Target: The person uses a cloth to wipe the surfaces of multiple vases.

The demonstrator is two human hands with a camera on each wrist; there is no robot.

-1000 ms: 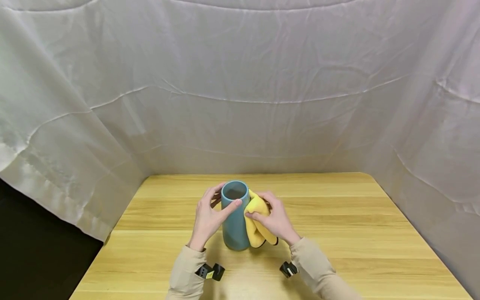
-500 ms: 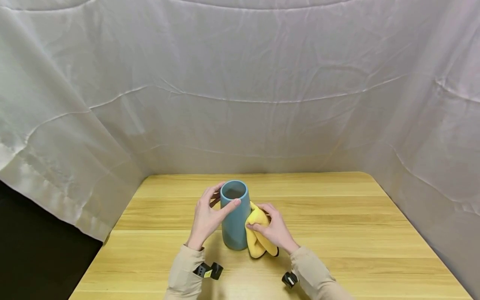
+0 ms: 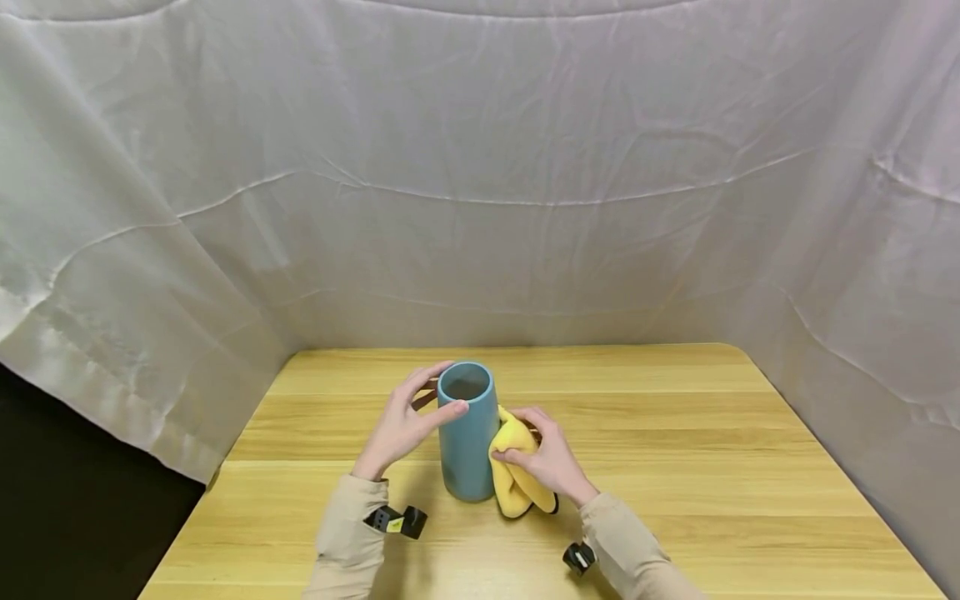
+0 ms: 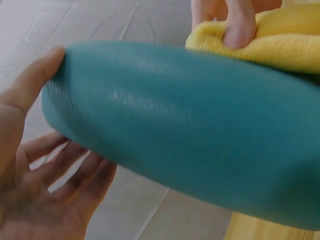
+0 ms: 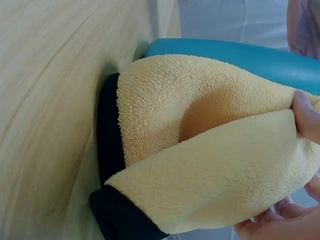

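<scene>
A tall blue cylindrical vase [image 3: 467, 454] stands upright on the wooden table, its round mouth facing up. My left hand [image 3: 401, 423] holds it near the rim, thumb at the front and fingers round the far left side. In the left wrist view the thumb touches the rim end of the vase [image 4: 175, 120]. My right hand [image 3: 552, 458] pinches a folded yellow cloth [image 3: 512, 482] against the vase's right side. Close up in the right wrist view, the fleecy cloth [image 5: 210, 175] shows dark edging, and its lower end hangs near the tabletop.
The light wooden table [image 3: 712, 467] extends to both sides and behind the vase. Grey-white curtains [image 3: 525, 183] enclose the back and sides. A small black wrist camera [image 3: 397, 521] juts out from the left sleeve, another black camera [image 3: 578, 558] from the right.
The right hand and yellow cloth have slid lower along the vase's side, then stayed there. My left hand has shifted slightly left, its thumb moving back along the rim. The vase is slightly further left.
</scene>
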